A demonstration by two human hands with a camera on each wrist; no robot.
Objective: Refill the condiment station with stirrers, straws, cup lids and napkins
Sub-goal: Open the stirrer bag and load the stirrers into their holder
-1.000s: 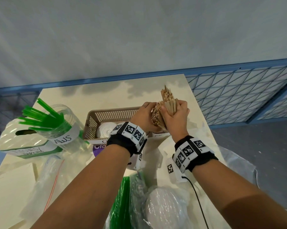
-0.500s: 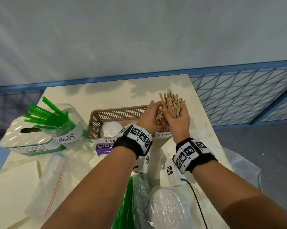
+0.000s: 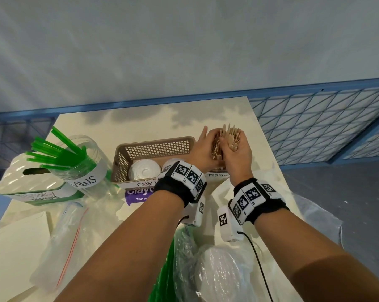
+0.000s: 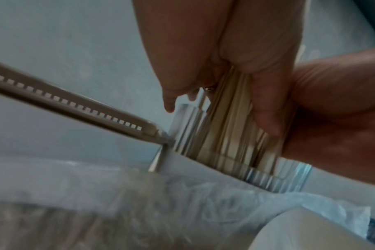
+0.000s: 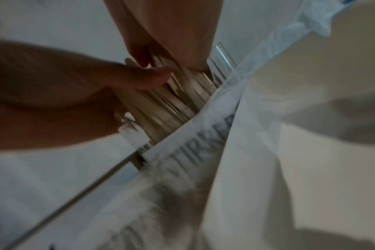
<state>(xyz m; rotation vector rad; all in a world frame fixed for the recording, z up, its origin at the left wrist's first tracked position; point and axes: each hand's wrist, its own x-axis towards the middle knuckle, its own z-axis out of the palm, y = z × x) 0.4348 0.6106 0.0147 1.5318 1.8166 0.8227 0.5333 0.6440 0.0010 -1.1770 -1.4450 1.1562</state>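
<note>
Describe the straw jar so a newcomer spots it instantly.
On the cream table, look left of the brown mesh basket. The clear plastic jar stands between that basket and the napkin box. Only it has green straws fanning from its mouth.

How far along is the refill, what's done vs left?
Looks done: green straws stand in the labelled jar. Cup lids sit in the basket, which isn't full. In hand: left hand and right hand cup the wooden stirrers, lowering them into the clear holder. Left: napkins; bagged lids wait up front.
</note>
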